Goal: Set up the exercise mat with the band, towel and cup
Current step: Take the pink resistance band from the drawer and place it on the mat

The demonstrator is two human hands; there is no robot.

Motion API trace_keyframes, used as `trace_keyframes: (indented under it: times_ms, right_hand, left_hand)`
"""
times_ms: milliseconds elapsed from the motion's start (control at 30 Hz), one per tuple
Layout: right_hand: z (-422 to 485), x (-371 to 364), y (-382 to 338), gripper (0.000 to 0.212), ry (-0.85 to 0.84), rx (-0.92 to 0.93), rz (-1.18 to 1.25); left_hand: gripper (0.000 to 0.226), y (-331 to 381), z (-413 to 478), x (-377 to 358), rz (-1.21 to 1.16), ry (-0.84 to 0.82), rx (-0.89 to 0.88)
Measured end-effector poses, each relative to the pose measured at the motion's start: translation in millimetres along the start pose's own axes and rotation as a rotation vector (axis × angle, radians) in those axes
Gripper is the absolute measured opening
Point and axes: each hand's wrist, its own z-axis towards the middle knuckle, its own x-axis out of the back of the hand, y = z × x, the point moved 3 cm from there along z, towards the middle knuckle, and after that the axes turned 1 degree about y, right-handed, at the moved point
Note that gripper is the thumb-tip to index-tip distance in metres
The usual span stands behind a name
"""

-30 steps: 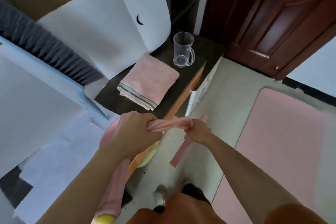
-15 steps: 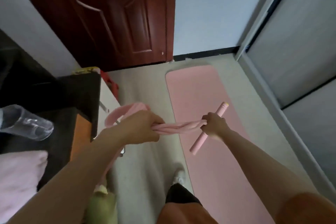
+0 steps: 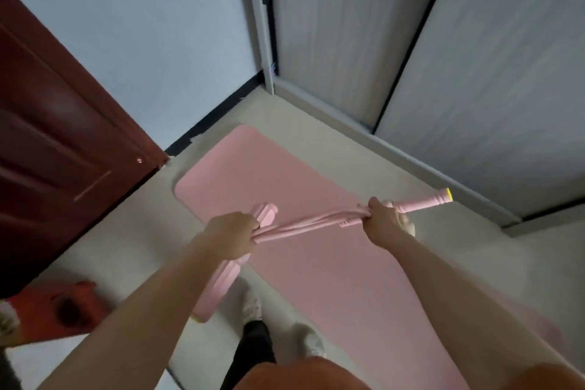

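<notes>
Turning away from the table and now looking down at the mat, lying flat on the floor near the wall. Not seeing the towel and cup any more; leaving them behind, out of view. Carrying the band over the mat, up in the air, not touching it yet. Gripping one end with the left hand, fingers curling tight round the twisted pink cords. Gripping the other end with the right hand, fingers closing round the cords just beside the handle with the yellow tip. Dangling a foam bar below the left hand. Probably getting ready to lay the band on the mat, with the towel and cup waiting for later trips.

Standing with both shoes at the near left edge of the mat. Seeing a brown door on the left, grey sliding doors on the right, and a blurry red thing on the floor at the lower left. Having to mind the dangling bar, hanging close to the shoes, while bending down.
</notes>
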Motion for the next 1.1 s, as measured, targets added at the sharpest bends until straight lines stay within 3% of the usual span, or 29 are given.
trace_keyframes:
  times_ms: [133,233,400,467,533,600,867,1100]
  right_hand:
    - [18.7,-9.3,24.0,0.019,-0.010,-0.253,0.163]
    - [41.8,-38.0,38.6,0.012,-0.063,-0.453,0.339]
    - [102.8,-115.2,60.5,0.015,0.060,-0.573,0.500]
    - [129.4,-153.7,72.5,0.020,0.116,-0.582,0.521]
    - [159.1,-194.6,89.8,0.025,0.174,-0.573,0.543]
    - [189.3,-233.0,106.6,0.025,0.206,-0.533,0.561]
    - [338.3,-360.9,184.0,0.038,0.367,-0.299,0.408]
    - [431.6,-423.5,230.4,0.025,0.544,-0.235,0.260]
  left_hand:
    - [0.026,17.1,84.8,3.0,0.279,0.056,-0.120]
    - [0.030,20.7,153.2,-5.9,0.356,0.094,-0.233]
    - [0.030,24.3,277.7,-45.4,0.374,-0.046,-0.270]
    - [0.027,26.9,323.5,-74.6,0.300,-0.078,-0.243]
    - [0.026,25.5,371.2,-112.8,0.078,-0.089,-0.175]
    - [0.022,26.4,416.3,-149.1,-0.063,-0.033,-0.153]
    - [0.029,50.8,595.3,-259.3,0.220,0.476,-0.417]
    - [0.030,83.0,725.0,-306.3,0.288,0.654,-0.417]
